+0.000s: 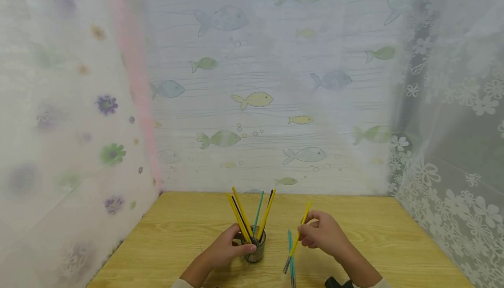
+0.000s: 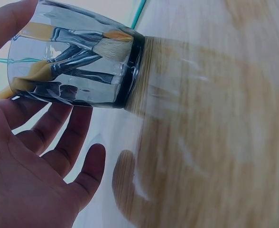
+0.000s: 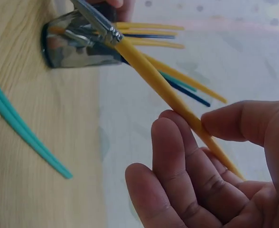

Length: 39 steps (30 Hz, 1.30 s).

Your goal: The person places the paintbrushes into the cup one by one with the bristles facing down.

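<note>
A clear glass cup (image 1: 257, 253) (image 2: 73, 61) (image 3: 78, 42) stands on the wooden table (image 1: 177, 235) and holds several thin brushes with yellow, teal and black handles (image 1: 252, 213). My left hand (image 1: 226, 251) (image 2: 30, 175) holds the cup, thumb on one side and fingers on the other. To the right of the cup, my right hand (image 1: 320, 233) (image 3: 201, 180) pinches a yellow-handled brush (image 1: 296, 242) (image 3: 149, 71) between thumb and fingers, with its bristle end pointing down toward the table. Beneath that brush, a teal brush (image 1: 292, 270) (image 3: 21, 128) lies flat on the table.
Sheer curtains printed with fish (image 1: 256, 100) and flowers close in the table at the back and both sides. A small black object (image 1: 337, 283) shows at the near edge by my right forearm.
</note>
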### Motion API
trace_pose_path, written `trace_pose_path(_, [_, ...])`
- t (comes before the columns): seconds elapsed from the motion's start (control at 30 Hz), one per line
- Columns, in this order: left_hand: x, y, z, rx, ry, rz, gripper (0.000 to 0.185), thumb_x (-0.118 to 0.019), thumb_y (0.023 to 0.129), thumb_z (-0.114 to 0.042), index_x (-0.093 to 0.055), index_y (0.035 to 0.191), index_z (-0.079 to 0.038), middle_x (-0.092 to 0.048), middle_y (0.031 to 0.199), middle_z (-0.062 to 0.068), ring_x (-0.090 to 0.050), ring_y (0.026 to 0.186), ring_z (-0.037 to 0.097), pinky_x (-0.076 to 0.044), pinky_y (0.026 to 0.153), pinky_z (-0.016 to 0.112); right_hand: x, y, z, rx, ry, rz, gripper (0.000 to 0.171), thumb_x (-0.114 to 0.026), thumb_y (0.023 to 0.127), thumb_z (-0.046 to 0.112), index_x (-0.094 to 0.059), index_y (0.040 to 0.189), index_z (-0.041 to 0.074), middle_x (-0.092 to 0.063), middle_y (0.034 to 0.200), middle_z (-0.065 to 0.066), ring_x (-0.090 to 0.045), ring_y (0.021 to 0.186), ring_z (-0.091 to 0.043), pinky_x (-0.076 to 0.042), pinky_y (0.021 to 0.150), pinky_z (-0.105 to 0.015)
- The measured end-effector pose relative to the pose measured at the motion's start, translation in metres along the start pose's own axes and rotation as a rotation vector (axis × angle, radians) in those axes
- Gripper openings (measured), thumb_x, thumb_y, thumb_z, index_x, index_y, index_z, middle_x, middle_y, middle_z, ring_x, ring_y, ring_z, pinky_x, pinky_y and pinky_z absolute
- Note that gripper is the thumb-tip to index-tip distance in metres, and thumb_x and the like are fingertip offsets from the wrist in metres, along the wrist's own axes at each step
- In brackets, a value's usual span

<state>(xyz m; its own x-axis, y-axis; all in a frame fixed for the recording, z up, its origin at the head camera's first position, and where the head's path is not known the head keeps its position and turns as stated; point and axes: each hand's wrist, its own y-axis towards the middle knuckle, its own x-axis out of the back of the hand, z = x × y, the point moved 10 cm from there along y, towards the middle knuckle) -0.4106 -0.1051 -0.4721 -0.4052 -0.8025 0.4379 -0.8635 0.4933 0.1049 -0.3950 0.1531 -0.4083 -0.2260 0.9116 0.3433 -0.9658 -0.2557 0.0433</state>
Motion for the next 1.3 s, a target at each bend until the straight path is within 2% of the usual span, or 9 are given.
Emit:
trace_pose_path(0.3, [0.000,0.000,0.002,0.001,-0.001,0.003,0.048,-0.071,0.100,-0.037,-0.056,0.140,-0.016,-0.061,0.132,0.007,-0.059,0.117,0.026,-0.052,0.092,0.046,0.009,-0.008,0.021,0.066,0.039,-0.095,0.034,-0.066,0.103,0.026,-0.061,0.118,-0.004,-0.079,0.097,-0.017,-0.077,0.080,-0.026,-0.064,0.074,-0.038])
trace_pose_path(0.5, [0.001,0.001,0.001,-0.002,0.006,-0.002,0.047,-0.071,0.100,-0.038,-0.056,0.139,-0.017,-0.062,0.132,0.007,-0.060,0.116,0.025,-0.052,0.092,0.045,0.015,-0.012,0.035,0.145,0.094,-0.174,0.035,-0.072,0.100,0.026,-0.064,0.117,-0.004,-0.077,0.104,-0.016,-0.077,0.089,-0.025,-0.064,0.080,-0.032])
trace_pose_path(0.63, [0.000,0.001,0.001,-0.008,0.005,0.002,0.046,-0.071,0.100,-0.037,-0.057,0.138,-0.016,-0.062,0.130,0.006,-0.059,0.116,0.024,-0.052,0.093,0.044,0.015,-0.015,0.041,0.176,0.128,-0.210,0.034,-0.077,0.096,0.027,-0.067,0.112,-0.001,-0.076,0.103,-0.014,-0.077,0.091,-0.025,-0.063,0.081,-0.031])
trace_pose_path(0.97, [-0.007,0.000,-0.004,-0.044,-0.027,0.053,0.038,-0.069,0.102,-0.033,-0.060,0.134,-0.016,-0.061,0.129,0.005,-0.059,0.119,0.023,-0.055,0.094,0.032,0.010,-0.021,0.049,0.264,0.094,-0.238,0.032,-0.081,0.092,0.030,-0.072,0.109,0.004,-0.078,0.102,-0.010,-0.077,0.091,-0.022,-0.063,0.081,-0.031])
trace_pose_path(1.1, [-0.010,-0.001,-0.007,-0.055,-0.035,0.075,0.039,-0.068,0.102,-0.032,-0.060,0.135,-0.015,-0.061,0.129,0.006,-0.060,0.119,0.021,-0.055,0.093,0.030,0.007,-0.021,0.049,0.271,0.092,-0.239,0.031,-0.081,0.092,0.031,-0.073,0.107,0.006,-0.078,0.101,-0.009,-0.077,0.089,-0.022,-0.063,0.080,-0.030])
trace_pose_path(1.3, [-0.011,-0.001,-0.007,-0.061,-0.051,0.083,0.040,-0.069,0.102,-0.030,-0.059,0.137,-0.014,-0.063,0.128,0.007,-0.061,0.118,0.021,-0.055,0.093,0.029,0.009,-0.022,0.048,0.291,0.058,-0.303,0.026,-0.081,0.091,0.033,-0.075,0.104,0.011,-0.079,0.094,-0.002,-0.077,0.084,-0.018,-0.063,0.079,-0.033])
